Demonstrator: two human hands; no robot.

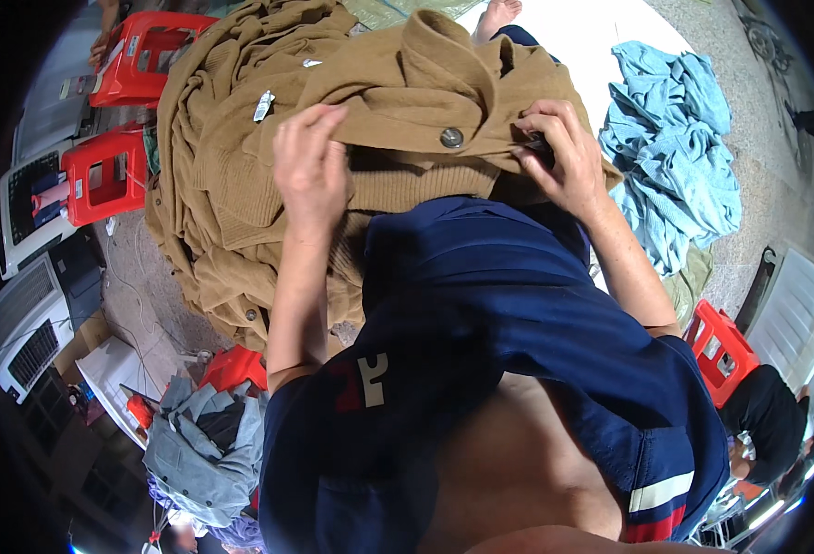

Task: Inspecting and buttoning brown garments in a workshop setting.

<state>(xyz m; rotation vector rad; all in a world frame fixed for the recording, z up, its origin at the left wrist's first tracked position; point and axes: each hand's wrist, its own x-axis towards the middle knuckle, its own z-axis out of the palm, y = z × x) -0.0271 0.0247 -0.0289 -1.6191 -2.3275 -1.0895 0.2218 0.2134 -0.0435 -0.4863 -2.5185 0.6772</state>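
Note:
A brown knit cardigan (pixel 398 125) is spread over my lap, with a round dark button (pixel 451 138) on its raised edge. My left hand (pixel 311 171) is slightly blurred, its fingers curled at the left end of that edge; they seem to pinch the knit. On the right, my right hand (pixel 562 152) grips the same edge between thumb and fingers. Something small and dark shows between those fingers, too hidden to name. Below the edge, a ribbed band (pixel 425 192) of the brown knit lies against my navy shirt.
More brown knitwear (pixel 213 157) is heaped at the left, with a white tag (pixel 263 106) on it. Light blue garments (pixel 673 152) lie on the right over a white surface (pixel 601 32). Red stools (pixel 102 175) stand at the left; grey clothes (pixel 195 457) are piled at lower left.

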